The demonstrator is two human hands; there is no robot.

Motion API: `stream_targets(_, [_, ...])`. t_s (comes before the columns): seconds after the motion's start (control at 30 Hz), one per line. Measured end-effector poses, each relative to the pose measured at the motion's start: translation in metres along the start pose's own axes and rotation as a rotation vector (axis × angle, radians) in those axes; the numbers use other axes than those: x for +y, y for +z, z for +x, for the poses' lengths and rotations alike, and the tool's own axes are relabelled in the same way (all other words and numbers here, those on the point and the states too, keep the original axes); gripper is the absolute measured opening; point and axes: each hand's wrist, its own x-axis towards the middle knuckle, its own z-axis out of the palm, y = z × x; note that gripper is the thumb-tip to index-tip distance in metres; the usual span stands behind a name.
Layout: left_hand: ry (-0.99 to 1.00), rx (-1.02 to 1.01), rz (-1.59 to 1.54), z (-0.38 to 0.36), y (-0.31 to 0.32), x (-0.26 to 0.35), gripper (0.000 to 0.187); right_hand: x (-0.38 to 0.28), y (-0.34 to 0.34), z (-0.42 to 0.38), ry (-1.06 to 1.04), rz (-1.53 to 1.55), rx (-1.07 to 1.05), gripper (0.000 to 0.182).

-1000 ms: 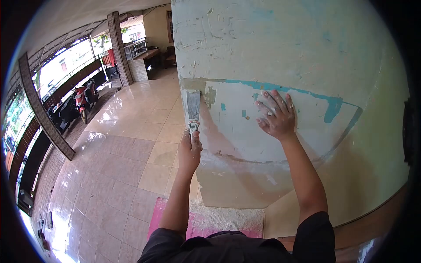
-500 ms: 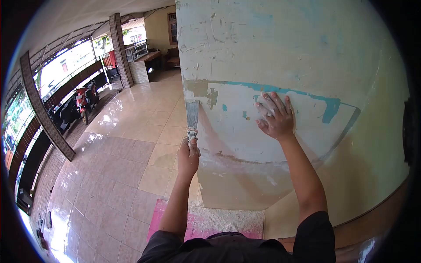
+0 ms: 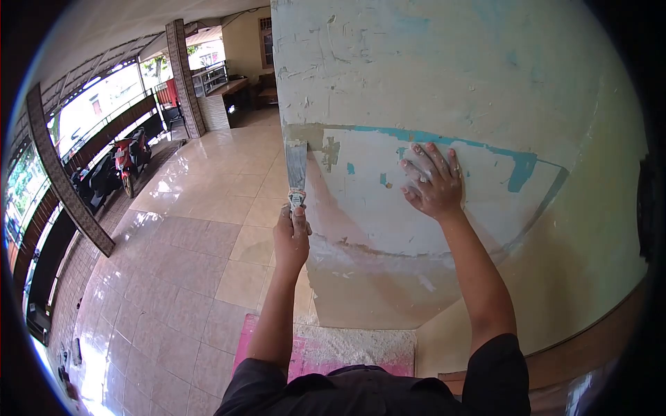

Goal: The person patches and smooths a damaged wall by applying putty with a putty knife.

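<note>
My left hand (image 3: pixel 292 232) is wrapped round the handle of a putty knife (image 3: pixel 297 166), whose flat metal blade points up. The blade's tip lies against the left edge of the wall (image 3: pixel 416 90), by a beige-brown patch. My right hand (image 3: pixel 435 182) rests flat on the wall with its fingers spread, white dust on them. Under it is a scraped white area (image 3: pixel 374 215), bordered above by a strip of blue-green paint (image 3: pixel 416 134). Flaked, cracked paint covers the wall higher up.
Below the wall a pink board (image 3: pixel 309 364) carries white paint flakes and dust. Glossy floor tiles (image 3: pixel 173 256) stretch left towards a tiled pillar (image 3: pixel 184 80). A red motorcycle (image 3: pixel 125 161) stands by the railing. A brown ledge (image 3: pixel 576 367) runs along the lower right.
My left hand and the putty knife have moved up and slightly left along the wall's edge. My right hand stays at the same spot on the wall.
</note>
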Motion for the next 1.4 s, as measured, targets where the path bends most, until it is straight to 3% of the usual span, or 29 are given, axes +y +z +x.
stream_targets(0.2, [-0.095, -0.085, -0.036, -0.018, 0.008, -0.033, 0.037, -0.001, -0.001, -0.001, 0.011, -0.008, -0.025, 0.043])
stream_targets(0.43, [-0.043, -0.102, -0.083, 0.003, 0.007, 0.008, 0.036, -0.002, 0.000, -0.002, 0.010, -0.017, -0.017, 0.044])
stream_targets(0.6, [-0.137, -0.128, -0.053, -0.031, 0.022, -0.068, 0.040, -0.002, 0.001, -0.003, 0.020, -0.006, -0.023, 0.045])
stream_targets(0.87, [-0.080, -0.135, -0.053, -0.015, 0.023, -0.029, 0.035, -0.002, 0.003, -0.004, 0.017, -0.019, -0.017, 0.048])
stream_targets(1.1, [-0.171, -0.203, -0.090, -0.096, 0.049, -0.145, 0.032, -0.009, 0.003, -0.011, 0.045, -0.061, -0.026, 0.047])
stream_targets(1.2, [-0.230, -0.200, -0.070, -0.117, 0.049, -0.142, 0.032, -0.023, 0.012, -0.044, 0.150, -0.072, -0.085, 0.052])
stream_targets(1.4, [-0.275, -0.220, -0.191, -0.141, 0.058, -0.136, 0.030, -0.091, 0.017, -0.189, 0.387, 0.143, -0.498, 0.056])
